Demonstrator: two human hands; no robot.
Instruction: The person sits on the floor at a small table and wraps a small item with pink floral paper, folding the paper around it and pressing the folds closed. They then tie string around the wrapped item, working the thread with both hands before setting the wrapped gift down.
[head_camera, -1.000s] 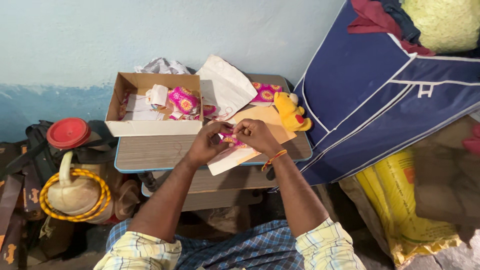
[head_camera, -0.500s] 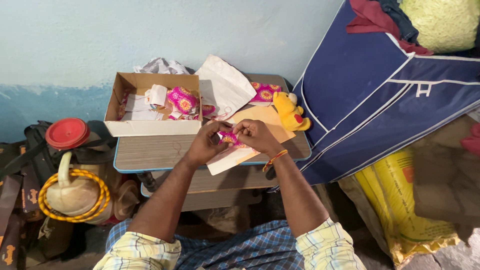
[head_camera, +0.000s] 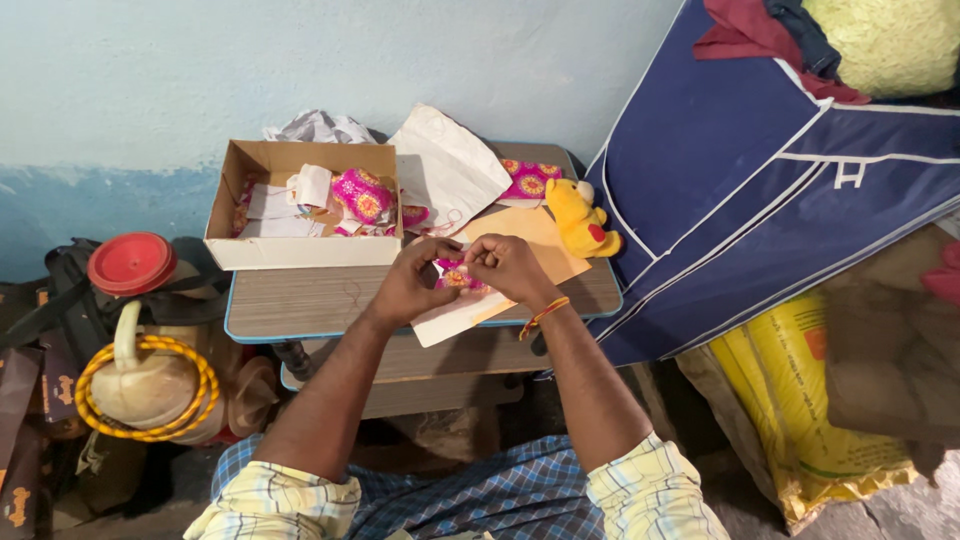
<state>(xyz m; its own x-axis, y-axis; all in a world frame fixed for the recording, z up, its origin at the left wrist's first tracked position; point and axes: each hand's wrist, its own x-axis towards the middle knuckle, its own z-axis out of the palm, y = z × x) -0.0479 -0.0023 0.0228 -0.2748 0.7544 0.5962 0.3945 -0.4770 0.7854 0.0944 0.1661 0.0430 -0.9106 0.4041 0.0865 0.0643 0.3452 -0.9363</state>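
left hand (head_camera: 410, 282) + right hand (head_camera: 508, 266) | both pinch 1 pink piece (head_camera: 458, 279) | over card (head_camera: 520, 262), right of box (head_camera: 300, 252) | judged: keep fingertips close, piece flat

Both hands (head_camera: 465, 275) pinch a pink cloth piece (head_camera: 455, 277).

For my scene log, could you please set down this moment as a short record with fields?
left hand: pinching a small pink patterned piece with its fingers
right hand: pinching the same piece, an orange band at its wrist
under the hands: tan paper sheet on a small table
cardboard box: open, left of the hands, holding paper and pink pieces
yellow soft toy: on the table, right of the hands
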